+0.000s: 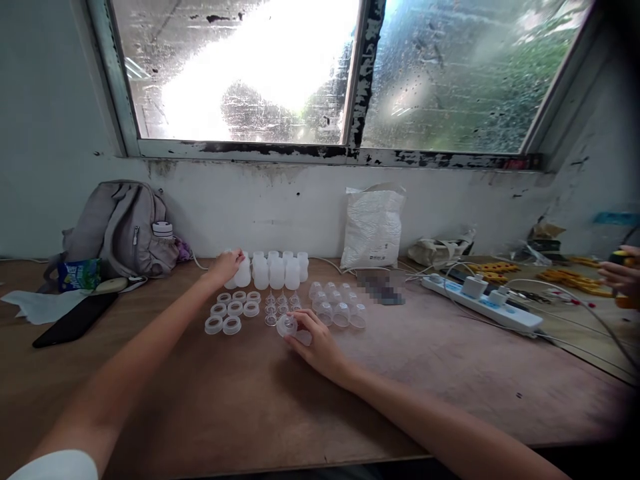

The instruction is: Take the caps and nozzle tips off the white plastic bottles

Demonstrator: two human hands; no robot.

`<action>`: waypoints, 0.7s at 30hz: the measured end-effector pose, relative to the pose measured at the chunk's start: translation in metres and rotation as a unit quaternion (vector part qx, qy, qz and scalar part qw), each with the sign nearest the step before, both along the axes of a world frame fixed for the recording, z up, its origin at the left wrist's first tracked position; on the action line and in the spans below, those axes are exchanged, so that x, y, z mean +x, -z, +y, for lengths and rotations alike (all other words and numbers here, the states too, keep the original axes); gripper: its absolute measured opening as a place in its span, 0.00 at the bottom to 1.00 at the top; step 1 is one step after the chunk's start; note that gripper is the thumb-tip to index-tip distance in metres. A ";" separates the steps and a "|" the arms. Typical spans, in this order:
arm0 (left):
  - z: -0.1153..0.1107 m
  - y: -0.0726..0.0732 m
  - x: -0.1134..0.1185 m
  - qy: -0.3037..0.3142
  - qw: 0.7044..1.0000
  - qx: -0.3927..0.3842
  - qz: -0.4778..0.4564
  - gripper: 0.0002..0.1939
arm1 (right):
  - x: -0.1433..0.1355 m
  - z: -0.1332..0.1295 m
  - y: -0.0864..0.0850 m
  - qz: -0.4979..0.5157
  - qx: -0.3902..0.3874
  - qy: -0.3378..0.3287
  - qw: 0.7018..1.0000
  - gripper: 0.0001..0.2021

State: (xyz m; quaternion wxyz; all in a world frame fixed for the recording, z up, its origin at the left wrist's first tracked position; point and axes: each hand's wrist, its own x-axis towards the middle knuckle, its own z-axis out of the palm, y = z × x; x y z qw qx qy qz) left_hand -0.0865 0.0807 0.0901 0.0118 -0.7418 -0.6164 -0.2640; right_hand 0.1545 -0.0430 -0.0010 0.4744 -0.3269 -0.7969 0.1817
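At the left end of the bottle row, my left hand [226,267] is closed at the top of a frosted white bottle [243,275]; the fingertips partly hide its neck. My right hand [317,343] pinches a translucent screw ring [287,326] with a clear piece in its middle, just above the table. Several more rings [231,325] lie left of it. Small clear nipple-like pieces [271,310] stand in rows between the rings and several clear domed caps [341,314]. Other frosted bottles [277,272] stand upright behind these parts.
A grey backpack [120,230], a black phone [75,320] and a tissue sheet sit at the left. A white plastic bag [373,227] leans on the wall. Rightward lies a power strip [480,303] with cables. Another person's hand [623,273] holds a yellow-black tool.
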 end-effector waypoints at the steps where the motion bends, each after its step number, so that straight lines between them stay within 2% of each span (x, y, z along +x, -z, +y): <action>1: -0.010 -0.008 -0.001 0.005 1.000 0.016 0.005 0.11 | 0.000 -0.001 -0.001 0.014 -0.013 -0.005 1.000 0.14; 3: -0.034 -0.020 0.001 0.043 0.996 0.068 0.025 0.12 | -0.001 -0.002 -0.003 0.057 -0.052 -0.012 0.997 0.13; 5: -0.062 -0.025 0.008 0.094 0.990 0.099 0.027 0.14 | -0.001 -0.001 -0.002 0.114 -0.097 -0.011 0.989 0.14; 7: -0.087 -0.022 0.020 0.135 0.987 0.083 0.018 0.15 | -0.001 0.004 0.000 0.178 -0.136 -0.002 0.975 0.15; 10: -0.113 -0.003 0.043 0.216 0.975 0.052 -0.004 0.14 | 0.000 0.014 0.002 0.264 -0.182 0.002 0.947 0.15; 12: -0.121 0.011 0.057 0.257 0.966 0.037 -0.006 0.13 | 0.002 0.018 0.002 0.299 -0.202 0.001 0.933 0.15; 15: -0.124 0.025 0.072 0.296 0.955 0.027 -0.014 0.12 | 0.004 0.017 -0.003 0.311 -0.203 -0.002 0.929 0.14; 21: -0.123 0.034 0.085 0.305 0.947 0.013 -0.098 0.10 | 0.008 0.009 -0.012 0.273 -0.167 -0.010 0.947 0.13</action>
